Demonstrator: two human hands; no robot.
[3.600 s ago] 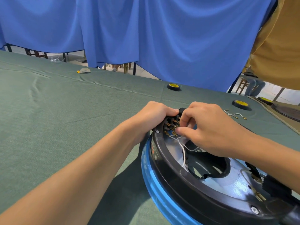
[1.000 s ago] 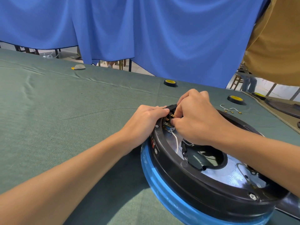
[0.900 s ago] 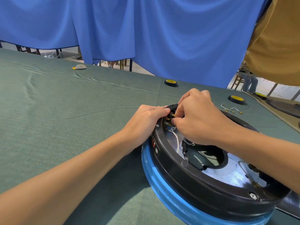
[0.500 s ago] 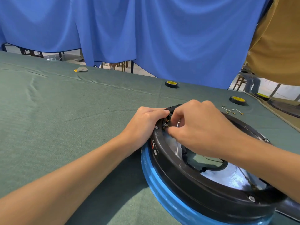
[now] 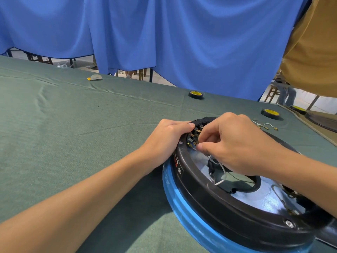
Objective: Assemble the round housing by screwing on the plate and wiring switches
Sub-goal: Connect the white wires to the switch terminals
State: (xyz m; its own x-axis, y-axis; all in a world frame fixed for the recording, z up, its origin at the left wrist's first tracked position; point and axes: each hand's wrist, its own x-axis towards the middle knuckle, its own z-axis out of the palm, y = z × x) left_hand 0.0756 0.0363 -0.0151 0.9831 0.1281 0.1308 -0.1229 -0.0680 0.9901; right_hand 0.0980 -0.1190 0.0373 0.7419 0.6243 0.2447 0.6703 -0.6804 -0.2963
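The left hand (image 5: 167,137) is laid over the far left rim of the round housing (image 5: 218,203), its fingers curled over the black edge and gripping it. The right hand (image 5: 235,148) is held just beside it, above the inside of the housing, with fingers curled and the thumb and forefinger brought close together at the row of brass switch terminals (image 5: 196,133) set inside the rim. A white wire (image 5: 221,177) is seen running out from under the right palm and down over the dark opening in the shiny metal plate (image 5: 264,198); whether its end is pinched between the fingertips cannot be told. The two hands are close but not touching.

The housing is lying flat on a green cloth table (image 5: 73,134), directly beneath both hands, with a blue band around its lower edge. Further off, two rolls of tape (image 5: 195,94) (image 5: 270,114) and some loose wires (image 5: 264,125) are lying on the cloth. A blue curtain (image 5: 164,42) is hung behind the table.
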